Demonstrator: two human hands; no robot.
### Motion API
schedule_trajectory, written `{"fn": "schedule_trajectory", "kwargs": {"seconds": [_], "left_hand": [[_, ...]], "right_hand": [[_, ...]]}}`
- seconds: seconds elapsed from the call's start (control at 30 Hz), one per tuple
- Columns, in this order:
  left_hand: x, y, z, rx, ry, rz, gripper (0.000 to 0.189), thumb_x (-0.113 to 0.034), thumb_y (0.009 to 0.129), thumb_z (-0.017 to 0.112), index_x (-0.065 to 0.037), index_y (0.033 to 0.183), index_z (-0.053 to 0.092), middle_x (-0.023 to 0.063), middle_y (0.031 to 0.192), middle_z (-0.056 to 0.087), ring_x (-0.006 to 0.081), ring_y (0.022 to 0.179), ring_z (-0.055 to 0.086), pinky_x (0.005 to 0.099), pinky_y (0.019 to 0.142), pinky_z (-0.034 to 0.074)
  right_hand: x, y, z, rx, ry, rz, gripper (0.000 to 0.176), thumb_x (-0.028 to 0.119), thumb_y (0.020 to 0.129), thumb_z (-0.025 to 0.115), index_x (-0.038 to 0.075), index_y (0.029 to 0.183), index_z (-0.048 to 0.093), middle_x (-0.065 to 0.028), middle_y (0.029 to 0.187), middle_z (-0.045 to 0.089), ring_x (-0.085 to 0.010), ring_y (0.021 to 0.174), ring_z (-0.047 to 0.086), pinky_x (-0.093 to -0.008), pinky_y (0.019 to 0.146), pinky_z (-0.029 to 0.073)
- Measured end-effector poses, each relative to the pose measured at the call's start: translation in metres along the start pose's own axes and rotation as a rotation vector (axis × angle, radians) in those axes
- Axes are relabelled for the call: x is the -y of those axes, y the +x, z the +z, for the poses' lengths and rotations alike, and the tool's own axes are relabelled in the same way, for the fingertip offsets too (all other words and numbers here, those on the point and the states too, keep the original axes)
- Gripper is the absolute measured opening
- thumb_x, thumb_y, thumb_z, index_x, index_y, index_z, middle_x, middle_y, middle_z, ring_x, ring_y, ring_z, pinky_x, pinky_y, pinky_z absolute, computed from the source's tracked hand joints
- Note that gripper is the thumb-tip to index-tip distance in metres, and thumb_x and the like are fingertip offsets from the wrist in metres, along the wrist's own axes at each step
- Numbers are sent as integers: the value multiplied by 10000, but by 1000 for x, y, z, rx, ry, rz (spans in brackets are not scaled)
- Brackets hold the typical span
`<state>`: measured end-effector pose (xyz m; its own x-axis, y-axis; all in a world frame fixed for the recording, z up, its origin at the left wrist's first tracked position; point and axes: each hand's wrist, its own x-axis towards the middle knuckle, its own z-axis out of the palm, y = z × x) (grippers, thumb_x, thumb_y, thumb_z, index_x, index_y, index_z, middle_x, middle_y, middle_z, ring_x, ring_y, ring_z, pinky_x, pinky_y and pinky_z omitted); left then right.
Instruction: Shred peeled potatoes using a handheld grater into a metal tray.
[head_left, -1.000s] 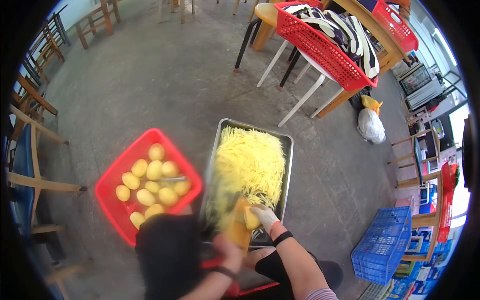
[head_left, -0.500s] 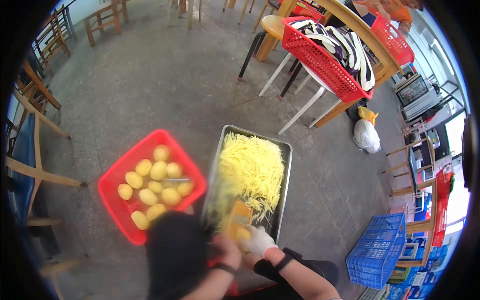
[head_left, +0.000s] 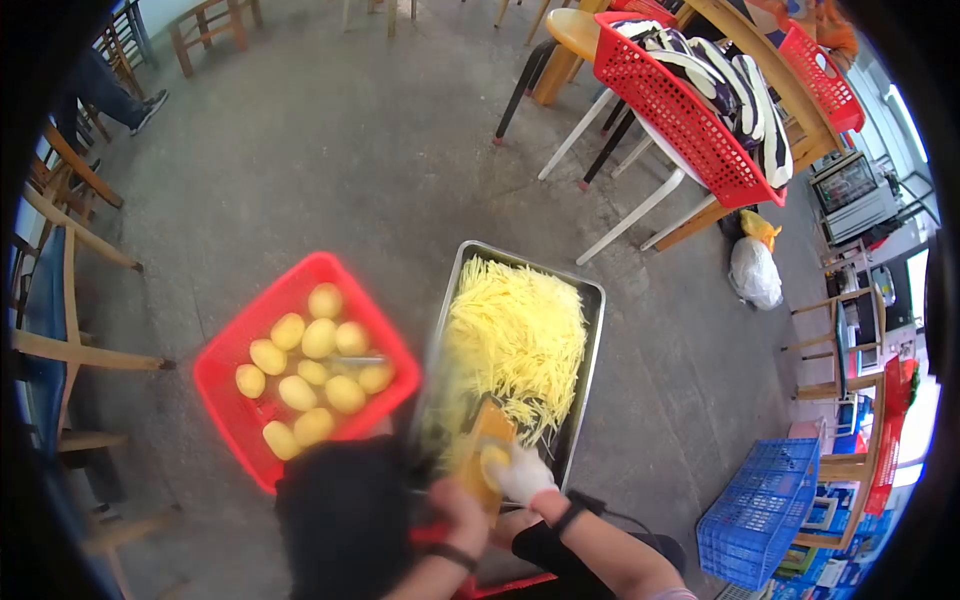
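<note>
Downward — right hand (head_left: 522, 476), palm-down, on potato (head_left: 493, 461)

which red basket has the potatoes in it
The floor basket, left of the metal tray; the chair basket holds striped cloth.

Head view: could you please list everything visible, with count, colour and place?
red basket: one, red, floor left
peeled potatoes: about twelve, yellow, in that basket
metal tray: one, grey, floor centre
potato shreds: one heap, pale yellow, in the tray
slicer: one, orange, over the tray's near end
blue crate: one, blue, lower right
bag: one, white, floor right
left hand: one, bare, gripping the slicer
right hand: one, white-gloved, pressing potato piece on slicer
</note>
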<state>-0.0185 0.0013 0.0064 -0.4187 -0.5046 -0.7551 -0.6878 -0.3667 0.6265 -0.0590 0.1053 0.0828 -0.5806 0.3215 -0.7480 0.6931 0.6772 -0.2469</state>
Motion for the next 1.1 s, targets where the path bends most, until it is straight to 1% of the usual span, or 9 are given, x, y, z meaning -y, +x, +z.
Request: {"fn": "schedule_trajectory", "kwargs": {"seconds": [0.13,0.3,0.4,0.47,0.57,0.8,0.87,1.0,1.1], "left_hand": [[33,19,-8,-6,125,138,173,-132,743,600,36,779,579,104,761,605,205,676,562,345,672,479],[21,9,-4,-14,110,117,164,-124,755,585,38,780,578,103,770,610,203,687,563,346,681,477],[6,-2,-1,-20,151,102,159,-116,758,572,41,783,577,104,773,611,203,689,563,349,683,478],[-4,-9,2,16,59,51,164,-117,756,564,45,781,579,107,773,614,205,693,566,349,685,478],[6,-8,3,-6,67,132,170,-116,754,561,50,780,581,113,774,617,205,698,569,347,686,478],[21,1,-1,-11,-17,61,174,-123,754,564,45,789,586,115,781,620,203,713,576,350,690,478],[21,4,2,-22,104,116,173,-127,750,566,41,786,589,117,789,623,209,716,578,349,691,477],[10,-5,3,-22,-11,20,174,-129,748,569,40,784,590,116,793,622,216,713,575,344,688,475],[21,5,-4,36,107,151,174,-128,749,569,40,787,590,111,790,617,219,703,570,345,680,475]], "right_hand": [[-9,-29,14,-43,0,-35,570,467,799,541,146,1270,515,-306,1179,483,-449,1061,552,-476,904,459],[-36,129,30,-244,149,62,544,410,767,570,56,1178,596,-270,974,645,-395,927,630,-416,830,502],[-34,105,28,-204,38,-36,532,426,781,573,75,1179,603,-273,993,638,-392,934,629,-400,828,509],[-24,39,5,-3,67,-123,550,446,787,586,140,1243,565,-299,1119,570,-422,987,597,-413,872,491],[-7,-42,-3,25,-28,-84,546,459,787,580,207,1269,534,-288,1174,468,-445,1061,547,-446,918,455],[-28,112,36,-261,-4,36,521,439,775,570,93,1164,588,-306,1153,507,-449,1039,558,-464,892,464],[-16,102,16,-195,94,98,519,426,789,570,63,1160,566,-304,1178,500,-446,1054,554,-455,894,465],[-17,-8,8,-69,52,-145,577,427,788,604,107,1252,480,-285,1169,502,-440,1059,550,-455,915,451],[-18,-46,30,-154,135,-199,521,398,788,612,128,1223,509,-276,1183,479,-435,1048,543,-473,903,448]]}}
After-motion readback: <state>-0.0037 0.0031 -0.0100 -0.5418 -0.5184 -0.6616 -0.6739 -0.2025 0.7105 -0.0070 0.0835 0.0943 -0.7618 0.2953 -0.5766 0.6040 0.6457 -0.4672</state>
